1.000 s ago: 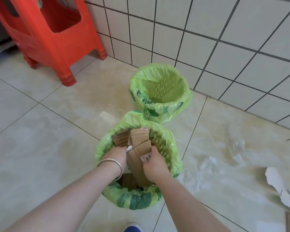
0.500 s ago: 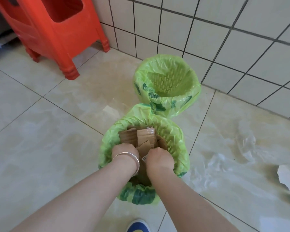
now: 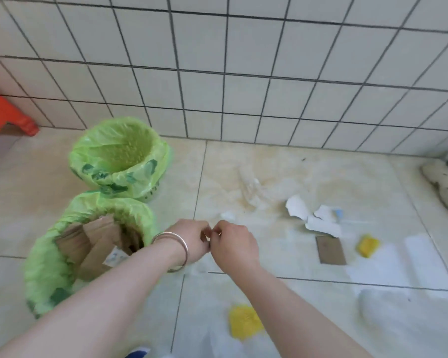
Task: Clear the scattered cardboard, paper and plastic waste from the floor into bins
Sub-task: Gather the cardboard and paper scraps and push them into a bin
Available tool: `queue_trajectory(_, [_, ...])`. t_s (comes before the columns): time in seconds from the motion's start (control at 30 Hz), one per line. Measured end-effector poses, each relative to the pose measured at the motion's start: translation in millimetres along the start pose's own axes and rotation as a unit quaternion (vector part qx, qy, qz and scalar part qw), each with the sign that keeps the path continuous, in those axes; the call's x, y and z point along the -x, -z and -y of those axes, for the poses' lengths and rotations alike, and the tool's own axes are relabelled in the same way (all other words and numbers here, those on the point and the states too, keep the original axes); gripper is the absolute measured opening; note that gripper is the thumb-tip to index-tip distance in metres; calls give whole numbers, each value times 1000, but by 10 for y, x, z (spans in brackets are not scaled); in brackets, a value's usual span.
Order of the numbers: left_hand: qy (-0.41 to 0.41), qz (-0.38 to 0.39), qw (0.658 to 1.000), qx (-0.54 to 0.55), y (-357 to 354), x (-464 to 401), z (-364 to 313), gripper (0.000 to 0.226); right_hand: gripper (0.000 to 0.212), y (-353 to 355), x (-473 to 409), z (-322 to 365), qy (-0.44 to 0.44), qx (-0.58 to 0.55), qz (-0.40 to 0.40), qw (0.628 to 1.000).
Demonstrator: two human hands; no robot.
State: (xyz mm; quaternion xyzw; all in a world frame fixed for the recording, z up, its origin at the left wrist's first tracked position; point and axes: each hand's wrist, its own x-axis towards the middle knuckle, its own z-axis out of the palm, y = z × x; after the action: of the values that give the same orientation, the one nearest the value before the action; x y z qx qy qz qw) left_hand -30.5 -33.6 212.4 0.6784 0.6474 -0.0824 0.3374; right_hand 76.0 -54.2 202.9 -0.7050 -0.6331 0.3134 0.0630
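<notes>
- Left hand [image 3: 192, 241] and right hand [image 3: 234, 245] meet knuckle to knuckle at frame centre, fingers curled; any grasp cannot be told
- Cardboard pieces [image 3: 93, 241] stand in the near bin [image 3: 44, 267], lower left
- Torn paper [image 3: 312, 215] and a cardboard scrap [image 3: 330, 250] lie right of centre

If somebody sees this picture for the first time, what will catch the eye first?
Two bright green lined bins at left stand out: the near bin is stuffed with brown cardboard, the far bin looks empty. The two hands meet mid-frame, and torn white paper lies on the floor at right.
</notes>
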Motion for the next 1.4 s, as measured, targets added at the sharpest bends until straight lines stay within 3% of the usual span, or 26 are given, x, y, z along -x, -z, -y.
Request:
queue_trajectory(0.23, [-86, 65, 987, 120, -975, -645, -1230, 44, 23, 275, -222, -1492, -159, -108, -77, 978])
queue_trajectory(0.5, [-51, 78, 984, 152, -1658, -1527, -1722, 32, 19, 100, -738, -2712, -257, -143, -81, 952])
queue_trajectory(0.67, [-123, 6, 992, 5, -1822, -2096, -2015, 37, 28, 87, -985, -3395, -336, -111, -118, 928])
queue_trajectory(0.83, [-258, -14, 951, -170, -2069, -2457, -2339, 58, 67, 50, -1153, -3680, -385, -49, -128, 913])
queue_trajectory(0.97, [-246, 31, 930, -272, -2253, -2693, -2487, 67, 77, -46, -1287, -3719, -389, -28, -127, 912])
queue_trajectory(1.07, [-243, 9, 918, -313, -2315, -2746, -2569, 60, 79, -99, -1343, -3741, -396, -55, -121, 909])
queue_trajectory(1.13, [-270, -13, 907, -322, -2330, -2741, -2556, 53, 74, -103, -1341, -3738, -403, -65, -105, 907])
queue_trajectory(1.27, [-309, -99, 883, -339, -2244, -2647, -2527, 50, 40, -41, -1282, -3719, -382, -115, -71, 914])
queue_trajectory(1.4, [-235, -25, 936, -261, -2234, -2615, -2419, 29, 24, 104, -1168, -3723, -326, -218, -74, 917])
